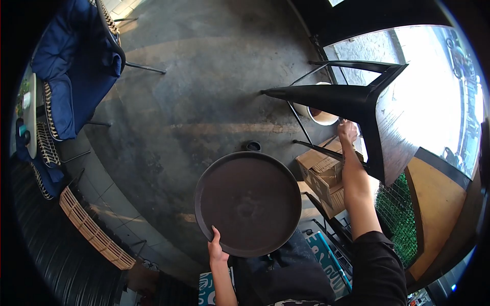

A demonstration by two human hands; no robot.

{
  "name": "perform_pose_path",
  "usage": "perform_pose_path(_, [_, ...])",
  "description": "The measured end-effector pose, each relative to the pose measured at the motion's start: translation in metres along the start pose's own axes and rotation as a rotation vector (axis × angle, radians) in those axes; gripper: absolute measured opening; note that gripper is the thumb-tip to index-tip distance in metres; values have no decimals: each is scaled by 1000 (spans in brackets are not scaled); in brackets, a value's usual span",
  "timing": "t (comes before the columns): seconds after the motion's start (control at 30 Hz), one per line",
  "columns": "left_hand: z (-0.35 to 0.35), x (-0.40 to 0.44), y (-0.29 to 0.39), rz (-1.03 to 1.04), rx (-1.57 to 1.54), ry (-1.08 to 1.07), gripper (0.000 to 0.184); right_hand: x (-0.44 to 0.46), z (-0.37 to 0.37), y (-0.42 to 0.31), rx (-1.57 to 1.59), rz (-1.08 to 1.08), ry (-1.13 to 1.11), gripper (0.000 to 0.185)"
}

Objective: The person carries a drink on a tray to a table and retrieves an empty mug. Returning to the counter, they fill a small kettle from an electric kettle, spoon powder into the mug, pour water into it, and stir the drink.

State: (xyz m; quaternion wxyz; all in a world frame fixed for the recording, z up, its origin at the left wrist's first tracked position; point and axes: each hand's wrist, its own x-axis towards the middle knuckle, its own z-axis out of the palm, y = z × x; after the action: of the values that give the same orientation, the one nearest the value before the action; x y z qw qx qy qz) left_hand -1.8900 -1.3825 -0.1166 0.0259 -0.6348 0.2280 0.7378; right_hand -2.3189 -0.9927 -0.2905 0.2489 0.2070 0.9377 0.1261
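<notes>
Someone is wearing dark, short-sleeved clothing.
A loose black sleeve [377, 265] is ending around the right elbow, beside the dark lap cloth [286, 278]; a black-and-white patterned patch [292, 302] is showing below that cloth.

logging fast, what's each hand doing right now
Left hand: closed, holding the round dark brown tray
Right hand: by the round white container; grip cannot be told
</notes>
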Motion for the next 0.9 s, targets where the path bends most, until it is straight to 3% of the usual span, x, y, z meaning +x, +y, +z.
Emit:
perform_pose_path(0.07, [-6, -2, -5, -6, -37, -22, 43, 40, 65, 34, 485, 184, 186, 37])
perform_pose_path(0.1, [-9, -4, -7, -6, -66, -35, 43, 10, 40, 19, 972, 384, -3, 43])
perform_pose_path(0.13, [-16, -5, -10, 4, -78, -44, 43, -9, 38, 12, 1303, 475, 7, 48])
perform_pose_path(0.2, [-33, -4, -21, 11, -78, 61, 46, -35, 49, 15, 1547, 338, -114, 46])
perform_pose_path(0.33, [-65, -21, -30, 31, -192, -21, 51, -127, 41, 7, 1805, 2, -213, 37])
perform_pose_path(0.47, [-126, -25, -53, 93, -366, 15, 59, -271, -31, 2, 1821, -311, -433, 31])
perform_pose_path(0.67, [-236, -76, -70, 157, -468, 91, 73, -498, -114, -6, 1503, -803, -455, 34])
perform_pose_path(0.8, [-314, -116, -83, 375, -596, 230, 75, -643, -117, -43, 1331, -1201, -607, 34])
perform_pose_path(0.9, [-363, -157, -90, 425, -852, 158, 76, -758, -129, -68, 1008, -1406, -836, 33])
